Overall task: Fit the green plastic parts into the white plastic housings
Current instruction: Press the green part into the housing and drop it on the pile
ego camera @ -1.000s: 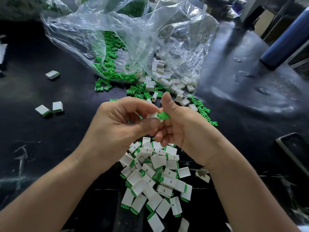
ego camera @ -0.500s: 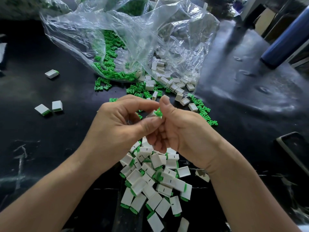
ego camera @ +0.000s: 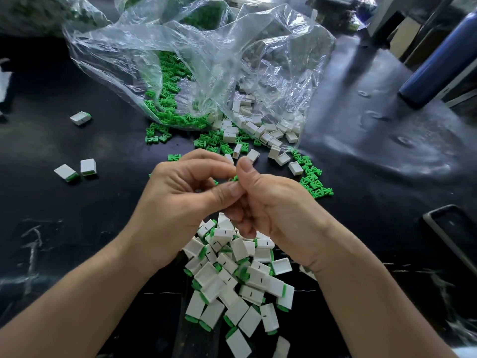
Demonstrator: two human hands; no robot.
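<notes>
The green part (ego camera: 235,178) has sunk to a mere sliver; left hand (ego camera: 180,200) and right hand (ego camera: 273,210) pinch tightly around it; its white housing is hidden inside the grip; insertion looks nearly complete; the assembled pile (ego camera: 232,280) lies just below.

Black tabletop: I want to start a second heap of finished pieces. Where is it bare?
Bare: left, below the two stray finished pieces beside the left hand; right, between the loose green parts, the blue bottle and the dark frame. Crowded: centre, from bag to finished pile.
</notes>
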